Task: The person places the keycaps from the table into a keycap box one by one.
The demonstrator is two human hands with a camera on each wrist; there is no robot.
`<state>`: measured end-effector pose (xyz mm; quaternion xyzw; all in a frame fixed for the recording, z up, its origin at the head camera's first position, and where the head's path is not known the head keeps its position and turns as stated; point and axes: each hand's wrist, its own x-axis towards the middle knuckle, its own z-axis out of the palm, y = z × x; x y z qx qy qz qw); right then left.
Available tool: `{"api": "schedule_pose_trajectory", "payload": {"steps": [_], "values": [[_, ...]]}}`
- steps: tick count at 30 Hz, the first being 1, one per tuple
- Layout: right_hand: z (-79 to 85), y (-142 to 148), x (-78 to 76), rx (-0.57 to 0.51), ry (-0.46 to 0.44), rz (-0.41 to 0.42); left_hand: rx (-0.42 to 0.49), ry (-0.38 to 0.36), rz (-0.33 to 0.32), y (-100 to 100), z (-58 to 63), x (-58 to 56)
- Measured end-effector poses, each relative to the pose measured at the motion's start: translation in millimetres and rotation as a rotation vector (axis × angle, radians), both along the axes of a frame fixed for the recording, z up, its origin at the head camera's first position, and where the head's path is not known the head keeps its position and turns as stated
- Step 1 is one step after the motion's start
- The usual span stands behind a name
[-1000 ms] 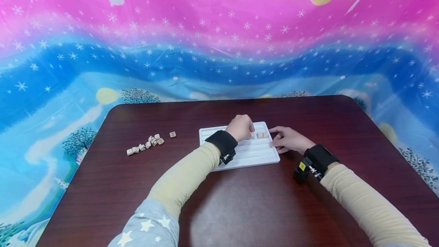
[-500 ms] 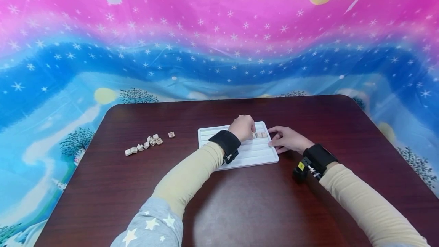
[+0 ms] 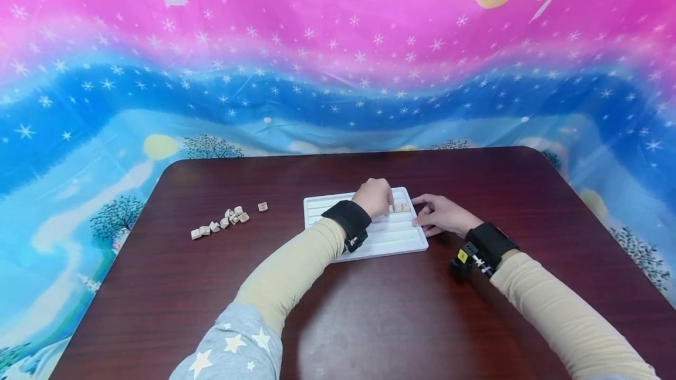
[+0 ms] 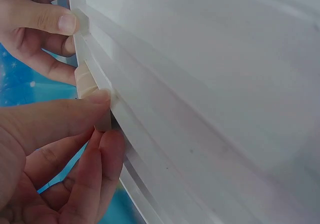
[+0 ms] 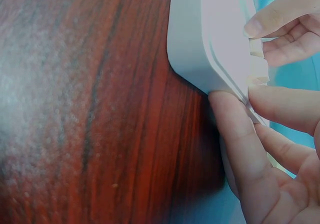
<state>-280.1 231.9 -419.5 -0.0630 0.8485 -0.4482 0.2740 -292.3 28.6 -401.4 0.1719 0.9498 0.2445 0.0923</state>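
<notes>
A shallow white tray (image 3: 391, 240) with long parallel ridges lies on the table. Near its far right corner, my left hand (image 3: 374, 197) reaches over it and pinches a small cube-like tile (image 4: 103, 121) between thumb and fingers. Right beside that tile, a short row of pale tiles (image 3: 405, 207) sits in one groove. At the tray's right edge, my right hand (image 3: 446, 214) holds the rim, its thumb (image 5: 282, 103) on top and other fingers along the outer side. The tiles' faces are mostly hidden in both wrist views.
To the left of the tray, several loose tiles (image 3: 224, 221) lie in a ragged line with a small heap. One single tile (image 3: 263, 207) lies apart, nearer the tray. The dark wooden table (image 3: 364, 321) ends at a patterned cloth (image 3: 338, 87) behind.
My left hand has shifted slightly right, bringing its tile up against the row in the groove. The right hand stays on the tray's edge.
</notes>
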Motion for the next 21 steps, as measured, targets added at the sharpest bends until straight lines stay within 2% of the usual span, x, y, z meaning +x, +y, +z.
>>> {"api": "schedule_pose_trajectory", "payload": {"steps": [10,21], "values": [[-0.3,1.2,-0.7,-0.008,0.0,0.004,0.021,-0.019,0.008,-0.7,-1.5,0.1],[-2.3,1.2,-2.0,-0.005,-0.004,0.003,0.022,-0.013,0.004,-2.6,3.4,4.4]]}}
